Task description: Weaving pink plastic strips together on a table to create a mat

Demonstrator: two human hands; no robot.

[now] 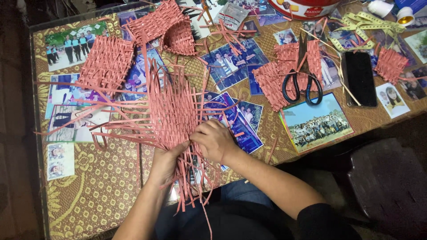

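Woven mat (171, 111) of pink strips lies at table's (102, 186) near edge, loose ends splaying out. Left hand (165, 162) pinches bottom strips, fingers closed on them. Right hand (215, 140) presses weave, fingers curled shut. Around: finished woven pieces (106, 62), scissors (302, 84), black phone (359, 78), photographs (316, 122) under glass, measuring tape (369, 22).

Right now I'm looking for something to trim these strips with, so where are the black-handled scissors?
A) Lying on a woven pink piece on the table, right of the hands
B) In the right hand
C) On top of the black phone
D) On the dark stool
A: the scissors lie on a small woven pink piece on the table, apart from both hands, which are on the large woven mat; the phone lies further right.
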